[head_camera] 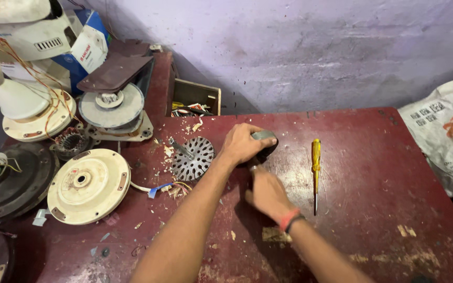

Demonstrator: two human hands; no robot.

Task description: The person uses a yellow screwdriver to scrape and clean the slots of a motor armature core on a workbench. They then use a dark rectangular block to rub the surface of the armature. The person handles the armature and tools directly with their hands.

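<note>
While the left hand [245, 144] lies cupped, palm down, over a dark round motor part with a grey metal top [265, 137], the right hand [267, 193] sits just behind it, nearer the viewer, with its fingers curled and a small metal end showing at the knuckles; what it pinches is hidden, so I cannot tell its grip. Both hands meet at this part, which rests near the middle of the dark red workbench [373, 173]. It is round, so no long axis can be read.

Just to the right, apart from both hands, lies a yellow-handled screwdriver [315, 170], its long axis running away from the viewer, handle far, tip near. The right hand is nearer to it. On the left of the hands lies a slotted metal rotor with a shaft [192, 157], and further left a cream fan motor cover [88, 186].
</note>
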